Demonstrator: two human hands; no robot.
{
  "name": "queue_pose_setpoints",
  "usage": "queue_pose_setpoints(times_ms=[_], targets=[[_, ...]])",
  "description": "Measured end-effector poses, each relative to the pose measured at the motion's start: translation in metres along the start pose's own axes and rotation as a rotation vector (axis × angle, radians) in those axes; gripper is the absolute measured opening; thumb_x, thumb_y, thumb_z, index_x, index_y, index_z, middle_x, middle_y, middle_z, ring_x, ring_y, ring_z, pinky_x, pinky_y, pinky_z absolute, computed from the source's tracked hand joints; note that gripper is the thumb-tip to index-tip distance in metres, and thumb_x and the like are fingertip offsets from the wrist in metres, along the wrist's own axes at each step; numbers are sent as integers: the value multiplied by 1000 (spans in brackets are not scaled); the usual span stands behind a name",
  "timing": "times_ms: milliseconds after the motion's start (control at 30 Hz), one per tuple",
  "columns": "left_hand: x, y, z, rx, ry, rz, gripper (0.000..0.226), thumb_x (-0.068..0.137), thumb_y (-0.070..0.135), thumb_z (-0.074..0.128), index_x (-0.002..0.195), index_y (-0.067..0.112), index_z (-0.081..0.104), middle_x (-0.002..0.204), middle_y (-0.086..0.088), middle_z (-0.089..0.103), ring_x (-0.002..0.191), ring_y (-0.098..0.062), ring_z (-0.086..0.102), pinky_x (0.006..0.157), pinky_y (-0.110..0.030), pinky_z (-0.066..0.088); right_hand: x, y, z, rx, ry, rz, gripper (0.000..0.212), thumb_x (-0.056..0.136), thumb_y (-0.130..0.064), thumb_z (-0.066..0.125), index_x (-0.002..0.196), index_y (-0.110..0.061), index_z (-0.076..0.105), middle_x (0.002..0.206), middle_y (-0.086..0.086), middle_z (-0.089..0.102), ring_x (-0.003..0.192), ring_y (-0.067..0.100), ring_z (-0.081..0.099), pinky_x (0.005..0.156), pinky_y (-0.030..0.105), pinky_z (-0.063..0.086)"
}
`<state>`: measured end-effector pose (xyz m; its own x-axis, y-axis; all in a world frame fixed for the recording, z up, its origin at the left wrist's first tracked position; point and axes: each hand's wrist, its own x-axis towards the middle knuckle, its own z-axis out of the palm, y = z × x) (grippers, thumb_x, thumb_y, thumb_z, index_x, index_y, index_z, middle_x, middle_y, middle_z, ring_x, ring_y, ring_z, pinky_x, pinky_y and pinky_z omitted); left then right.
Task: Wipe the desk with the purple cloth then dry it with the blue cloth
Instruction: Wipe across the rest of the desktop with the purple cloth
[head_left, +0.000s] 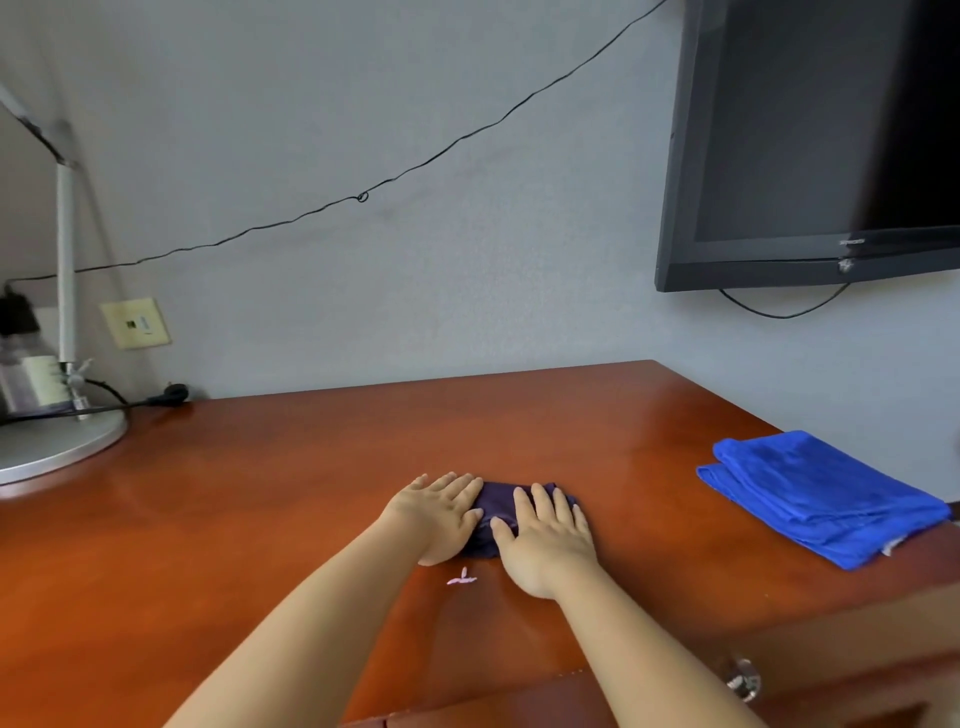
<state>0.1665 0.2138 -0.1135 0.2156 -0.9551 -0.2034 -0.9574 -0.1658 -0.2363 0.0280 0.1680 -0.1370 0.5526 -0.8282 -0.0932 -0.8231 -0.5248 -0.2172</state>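
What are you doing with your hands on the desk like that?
A person is wiping the wooden desk. Both hands, the left hand and the right hand, press flat on a folded purple cloth near the middle of the desk. A folded blue cloth lies untouched by the desk's right edge, so drying has not begun. A lamp stands at the far left, and a dark screen hangs on the wall.

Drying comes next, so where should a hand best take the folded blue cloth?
Probably at the blue cloth's near-left folded edge, reached by the right hand from the left: it lies flat, layers stacked, that edge facing the hands and unobstructed.
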Motion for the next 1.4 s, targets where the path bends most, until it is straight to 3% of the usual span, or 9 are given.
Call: queue_pose_setpoints(times_ms=[367, 667, 800, 867, 933, 1000, 1133, 1233, 1400], targets=[[-51, -11, 17, 53, -8, -148, 59, 102, 43, 4, 153, 15, -6, 161, 0, 0, 148, -17, -2, 119, -43, -2, -17, -22, -6, -90, -70, -213, 56, 104, -37, 14, 155, -20, 1, 162, 1, -8, 148, 21, -14, 119, 40, -7], [-84, -9, 16, 77, -7, -223, 61, 102, 44, 9, 152, 10, 14, 155, -8, 28, 144, -24, 24, 119, -46, 0, -32, -35, -15, -82, 4, -355, 47, 104, -33, 30, 150, -24, 30, 154, -1, 25, 137, 22, 25, 112, 35, 26], [-99, -5, 5, 154, 4, -196, 56, 103, 42, 15, 121, 8, 56, 125, -9, 59, 118, -26, 52, 118, -46, 11, -33, -34, -16, 13, -31, -392, 41, 103, -21, 36, 144, -24, 42, 151, -3, 32, 133, 24, 37, 109, 36, 35], [-108, 0, -1, 252, 12, -128, 50, 105, 35, 18, 104, 9, 61, 109, -8, 63, 105, -26, 56, 113, -45, 19, -32, -32, -14, 55, -54, -402, 44, 101, -16, 37, 143, -28, 44, 151, -6, 33, 134, 23, 36, 109, 35, 34], [-114, 5, -2, 350, 45, -52, 41, 105, 23, 25, 99, 9, 63, 86, -4, 60, 86, -25, 54, 94, -41, 37, -32, -30, -11, 88, -44, -399, 50, 97, -11, 37, 140, -33, 47, 149, -7, 35, 134, 21, 36, 108, 33, 35], [-118, 8, 0, 372, 86, -14, 37, 101, 14, 31, 91, 10, 67, 67, -2, 47, 72, -24, 49, 70, -36, 39, -35, -29, -10, 96, -21, -384, 58, 91, -5, 36, 136, -37, 51, 146, -6, 38, 132, 22, 38, 107, 32, 35], [-119, 0, 5, 93, 161, -12, 40, 96, 19, 33, 59, 10, 47, 63, -5, 44, 67, -26, 43, 61, -33, 32, -41, -27, -19, 187, -30, -346, 56, 85, -5, 35, 124, -32, 64, 141, -10, 51, 133, 21, 40, 108, 33, 35], [-118, -14, 10, -192, 177, -66, 36, 89, 22, 42, 54, 13, 41, 58, -2, 42, 64, -25, 41, 56, -31, 33, -47, -33, -19, 161, 58, -318, 40, 91, -14, 36, 113, -23, 69, 130, -3, 60, 120, 26, 51, 99, 35, 43], [-124, -34, 19, -458, 219, -42, 22, 92, 27, 56, 101, 20, 75, 103, 5, 68, 95, -14, 59, 83, -27, 48, -57, -55, 9, -41, 213, -374, 37, 103, -22, 28, 126, -11, 54, 134, 6, 50, 124, 25, 45, 104, 34, 29]])
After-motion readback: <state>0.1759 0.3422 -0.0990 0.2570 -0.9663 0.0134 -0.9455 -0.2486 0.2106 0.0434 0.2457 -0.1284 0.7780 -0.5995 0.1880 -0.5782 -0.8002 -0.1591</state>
